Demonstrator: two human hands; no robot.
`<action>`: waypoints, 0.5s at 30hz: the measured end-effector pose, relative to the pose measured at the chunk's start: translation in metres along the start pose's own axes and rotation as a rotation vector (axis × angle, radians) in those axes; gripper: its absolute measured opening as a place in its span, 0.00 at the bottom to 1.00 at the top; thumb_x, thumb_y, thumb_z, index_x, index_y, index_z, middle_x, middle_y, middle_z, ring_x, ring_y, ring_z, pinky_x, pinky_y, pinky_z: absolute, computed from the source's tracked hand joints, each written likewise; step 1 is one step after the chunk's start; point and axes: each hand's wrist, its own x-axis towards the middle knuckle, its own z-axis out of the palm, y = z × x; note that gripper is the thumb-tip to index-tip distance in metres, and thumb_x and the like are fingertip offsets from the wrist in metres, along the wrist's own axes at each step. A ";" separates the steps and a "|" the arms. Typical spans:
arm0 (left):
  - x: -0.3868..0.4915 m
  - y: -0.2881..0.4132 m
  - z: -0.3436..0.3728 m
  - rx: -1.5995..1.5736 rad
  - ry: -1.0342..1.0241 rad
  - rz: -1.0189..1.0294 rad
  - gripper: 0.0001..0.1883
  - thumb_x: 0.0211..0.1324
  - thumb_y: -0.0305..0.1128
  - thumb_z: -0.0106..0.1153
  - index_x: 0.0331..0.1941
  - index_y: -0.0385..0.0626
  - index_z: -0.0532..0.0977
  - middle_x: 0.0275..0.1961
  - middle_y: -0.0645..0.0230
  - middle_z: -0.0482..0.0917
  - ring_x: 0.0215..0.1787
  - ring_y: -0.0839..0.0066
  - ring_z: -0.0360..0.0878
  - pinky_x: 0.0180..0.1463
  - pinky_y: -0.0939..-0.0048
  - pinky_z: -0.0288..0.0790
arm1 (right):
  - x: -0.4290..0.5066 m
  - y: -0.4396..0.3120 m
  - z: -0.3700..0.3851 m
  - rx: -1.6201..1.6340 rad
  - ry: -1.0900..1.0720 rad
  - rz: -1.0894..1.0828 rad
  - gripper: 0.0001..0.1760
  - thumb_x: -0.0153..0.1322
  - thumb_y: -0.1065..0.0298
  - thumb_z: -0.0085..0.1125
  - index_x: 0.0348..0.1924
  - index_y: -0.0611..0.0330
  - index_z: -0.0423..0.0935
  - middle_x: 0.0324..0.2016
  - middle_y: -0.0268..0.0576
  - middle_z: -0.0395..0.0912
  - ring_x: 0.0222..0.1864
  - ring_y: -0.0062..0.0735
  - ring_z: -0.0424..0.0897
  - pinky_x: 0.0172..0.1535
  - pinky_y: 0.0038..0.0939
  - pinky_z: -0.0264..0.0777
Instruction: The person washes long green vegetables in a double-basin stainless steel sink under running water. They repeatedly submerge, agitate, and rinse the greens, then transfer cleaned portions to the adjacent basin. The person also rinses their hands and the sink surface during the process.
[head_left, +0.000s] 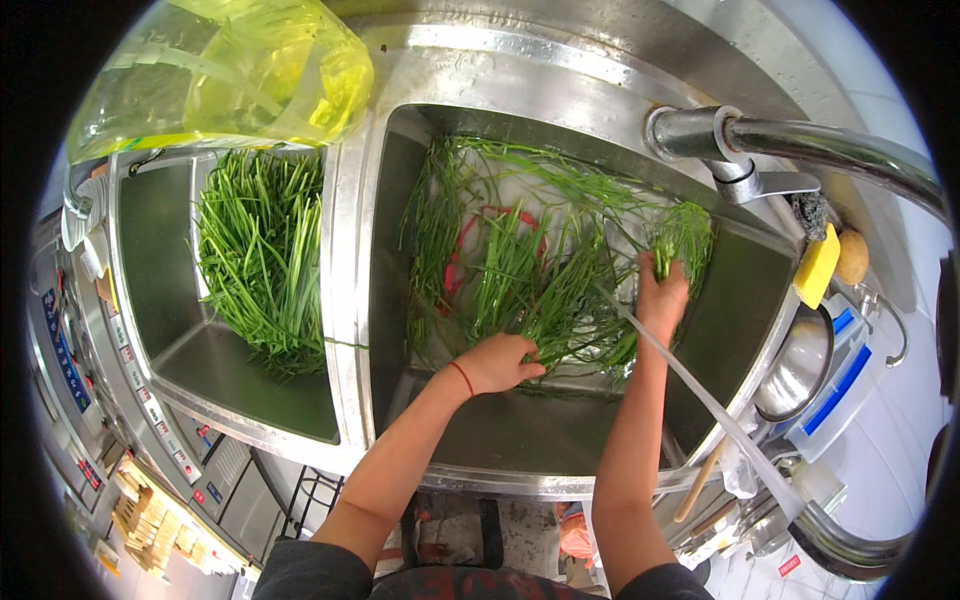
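Note:
In the wide steel sink basin (727, 300), long thin leaves that look like garlic chives (510, 255) float loose in water. My right hand (661, 294) grips a small bunch of chives (667, 251) by the basin's right side, pale stem ends gathered at the fingers. Lower and further left, my left hand (501, 364) touches the floating leaves with bent fingers; whether it grips any is unclear. A stream of water (697, 382) runs from the tap spout (847, 544) into the basin, passing in front of my right forearm. Something red (454, 274) shows under the leaves.
A thick pile of chives (262, 255) fills much of the left basin (161, 247). A yellow plastic bag (225, 75) lies behind it. The tap (720, 142) juts over the right rim, near a yellow sponge (817, 266), a round brown item (852, 256) and a metal bowl (795, 367).

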 end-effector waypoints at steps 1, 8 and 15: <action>-0.001 0.000 0.000 0.027 -0.082 0.016 0.21 0.66 0.43 0.59 0.51 0.36 0.79 0.48 0.47 0.83 0.51 0.50 0.82 0.53 0.55 0.74 | 0.004 -0.005 0.009 0.226 -0.103 0.044 0.23 0.67 0.51 0.70 0.37 0.66 0.81 0.29 0.61 0.83 0.33 0.63 0.82 0.37 0.49 0.73; -0.023 -0.001 0.003 0.092 -0.146 0.099 0.23 0.66 0.49 0.56 0.51 0.40 0.79 0.47 0.50 0.83 0.50 0.52 0.82 0.54 0.56 0.74 | 0.005 -0.025 0.044 -0.170 -0.194 0.032 0.16 0.66 0.60 0.70 0.39 0.63 0.82 0.31 0.54 0.84 0.34 0.53 0.83 0.39 0.45 0.76; 0.039 -0.011 -0.052 0.156 1.221 0.033 0.09 0.57 0.30 0.65 0.36 0.41 0.75 0.38 0.58 0.77 0.43 0.52 0.77 0.47 0.55 0.73 | -0.013 -0.025 0.016 -0.163 0.055 -0.184 0.16 0.67 0.67 0.68 0.43 0.66 0.78 0.39 0.56 0.78 0.37 0.60 0.81 0.40 0.48 0.75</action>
